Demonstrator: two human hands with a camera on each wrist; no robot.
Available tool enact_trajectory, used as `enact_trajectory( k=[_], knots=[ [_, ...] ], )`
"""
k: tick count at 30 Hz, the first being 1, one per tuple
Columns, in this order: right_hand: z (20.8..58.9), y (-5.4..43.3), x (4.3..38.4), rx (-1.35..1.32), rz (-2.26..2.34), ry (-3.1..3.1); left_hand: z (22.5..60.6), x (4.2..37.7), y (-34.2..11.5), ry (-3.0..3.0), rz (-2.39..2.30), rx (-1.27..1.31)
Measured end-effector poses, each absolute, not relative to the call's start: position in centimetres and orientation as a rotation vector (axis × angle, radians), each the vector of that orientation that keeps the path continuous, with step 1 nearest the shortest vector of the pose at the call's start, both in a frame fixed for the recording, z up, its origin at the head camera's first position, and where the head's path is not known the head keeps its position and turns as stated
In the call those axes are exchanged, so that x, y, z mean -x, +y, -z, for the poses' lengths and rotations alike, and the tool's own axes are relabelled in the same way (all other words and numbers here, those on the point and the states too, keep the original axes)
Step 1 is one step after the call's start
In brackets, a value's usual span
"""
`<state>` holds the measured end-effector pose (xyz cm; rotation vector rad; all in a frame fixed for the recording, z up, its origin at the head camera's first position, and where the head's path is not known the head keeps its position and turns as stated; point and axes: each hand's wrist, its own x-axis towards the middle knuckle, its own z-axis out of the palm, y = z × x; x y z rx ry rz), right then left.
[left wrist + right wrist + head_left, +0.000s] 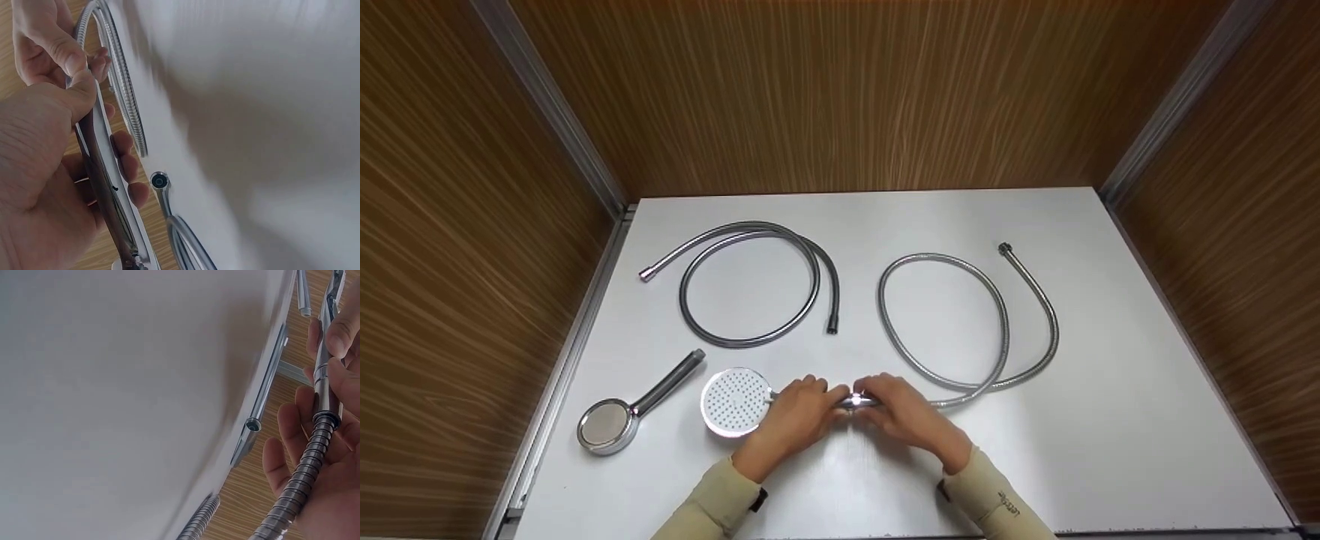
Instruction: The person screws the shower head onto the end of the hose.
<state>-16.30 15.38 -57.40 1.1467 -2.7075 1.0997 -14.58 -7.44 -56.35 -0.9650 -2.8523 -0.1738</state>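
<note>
My left hand (pixel 802 411) grips the handle of a shower head (pixel 736 402) with a round white spray face turned up. In the left wrist view the chrome handle (pixel 107 174) lies across the palm, fingers curled round it. My right hand (pixel 901 411) holds the end fitting of a ribbed metal shower hose (pixel 941 259), thumb and fingers round it. The right wrist view shows this chrome fitting (pixel 326 394) in line with the handle's end, the two meeting between the hands. From there the hose loops across the table to its free end.
A second shower head (pixel 606 426) with a dark handle lies at the left on the white table (pixel 1080 450). Behind it a smoother grey hose (pixel 750 343) is coiled, both ends loose. Wood-grain panels (pixel 840 97) enclose the table at the back and sides.
</note>
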Motion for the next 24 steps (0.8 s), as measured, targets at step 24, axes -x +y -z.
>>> enact_trajectory(
  k=[24],
  knots=[
    [57.7,15.6,16.1,-1.133,-1.003,-2.776,57.9,14.0,-6.9,-2.91,0.249,0.948]
  ],
)
